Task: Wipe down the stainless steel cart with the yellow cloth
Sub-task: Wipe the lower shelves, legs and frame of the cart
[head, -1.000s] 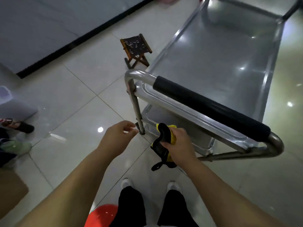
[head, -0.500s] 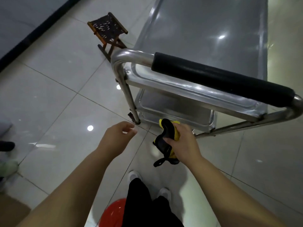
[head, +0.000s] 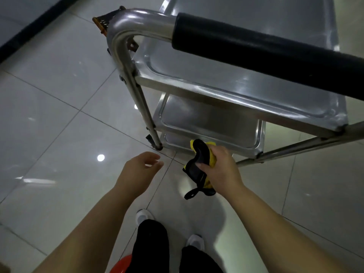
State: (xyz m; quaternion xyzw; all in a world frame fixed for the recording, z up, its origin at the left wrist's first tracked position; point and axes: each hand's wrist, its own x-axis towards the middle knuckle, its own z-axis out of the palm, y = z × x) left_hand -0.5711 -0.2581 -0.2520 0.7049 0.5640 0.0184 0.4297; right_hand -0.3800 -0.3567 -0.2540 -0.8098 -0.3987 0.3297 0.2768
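The stainless steel cart [head: 216, 91] fills the upper right, with a top tray, lower shelves and a black-padded handle bar [head: 266, 52] close to the camera. My right hand [head: 220, 168] grips a bunched yellow and black cloth [head: 199, 164] just in front of the cart's lowest shelf [head: 212, 123]. A black strap of the cloth hangs below my hand. My left hand [head: 141, 168] hovers beside it, fingers loosely curled, holding nothing, near the foot of the cart's left post [head: 141, 103].
A small wooden folding stool [head: 101, 21] peeks out behind the cart's handle bend at the top. A red round object [head: 120, 266] lies on the glossy tiled floor by my feet. A dark wall strip runs along the upper left.
The view has closed in on the cart, its handle now looms large. My right hand with the cloth stays by the lowest shelf. My left hand's fingers have loosened slightly.
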